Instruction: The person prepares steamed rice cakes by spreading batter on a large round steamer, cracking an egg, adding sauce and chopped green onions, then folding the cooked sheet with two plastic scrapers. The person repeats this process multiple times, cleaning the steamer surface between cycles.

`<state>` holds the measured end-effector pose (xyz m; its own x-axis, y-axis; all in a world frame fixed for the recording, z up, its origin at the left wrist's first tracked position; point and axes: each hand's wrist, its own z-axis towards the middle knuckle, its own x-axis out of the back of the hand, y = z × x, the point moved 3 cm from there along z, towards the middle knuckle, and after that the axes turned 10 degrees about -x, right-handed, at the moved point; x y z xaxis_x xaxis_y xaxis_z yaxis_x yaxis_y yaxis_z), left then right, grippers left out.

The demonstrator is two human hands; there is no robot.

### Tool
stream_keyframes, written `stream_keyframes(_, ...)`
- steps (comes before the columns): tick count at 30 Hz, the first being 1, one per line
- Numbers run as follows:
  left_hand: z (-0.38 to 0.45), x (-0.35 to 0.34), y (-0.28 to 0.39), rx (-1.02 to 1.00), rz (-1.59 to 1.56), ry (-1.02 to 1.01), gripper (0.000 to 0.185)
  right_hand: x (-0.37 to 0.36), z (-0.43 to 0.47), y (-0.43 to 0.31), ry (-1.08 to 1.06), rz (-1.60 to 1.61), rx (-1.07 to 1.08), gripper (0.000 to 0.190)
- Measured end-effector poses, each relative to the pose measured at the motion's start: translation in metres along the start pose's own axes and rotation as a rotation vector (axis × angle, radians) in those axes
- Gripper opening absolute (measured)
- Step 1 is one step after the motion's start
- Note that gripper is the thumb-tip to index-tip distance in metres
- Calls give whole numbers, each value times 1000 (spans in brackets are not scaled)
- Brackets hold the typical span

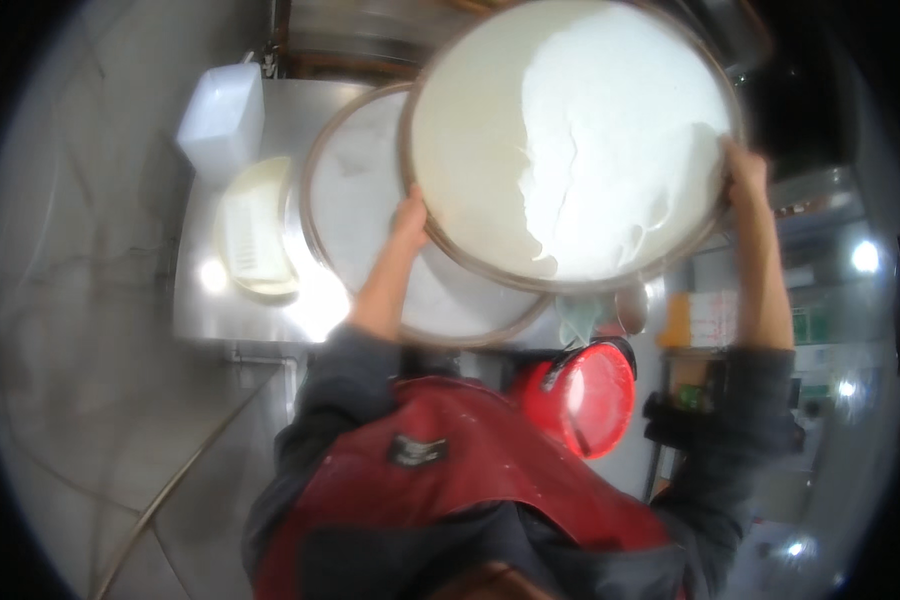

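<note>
Between my two hands is a large round shallow tray [469, 142] with a brown rim. A glossy white liquid or batter [615, 150] covers its right part, with a ragged edge; the left part shows a pale beige surface. My left hand [411, 216] grips the rim at the lower left, and my right hand [746, 172] grips it at the right. A second round tray [352, 202] with a similar rim lies beneath on the metal table, partly hidden by the held one.
On the steel table [202, 315] stand a white plastic container [221, 112] and a cream-coloured shallow container [259, 225]. A red bucket [600, 397] with pale residue is near my apron. A hose [172, 487] runs along the floor at lower left.
</note>
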<state>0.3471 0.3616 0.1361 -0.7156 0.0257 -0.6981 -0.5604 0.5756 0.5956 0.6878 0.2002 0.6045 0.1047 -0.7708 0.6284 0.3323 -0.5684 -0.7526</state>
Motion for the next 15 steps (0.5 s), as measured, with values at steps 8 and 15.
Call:
stream_keyframes(8, -236, 24, 116, -55, -270, -85, 46, 76, -56, -34, -206, -166, 118, 34)
stream_keyframes(15, -169, 27, 126, -70, -142, 195, 44, 43, 16, -4, -374, 177, 61, 31)
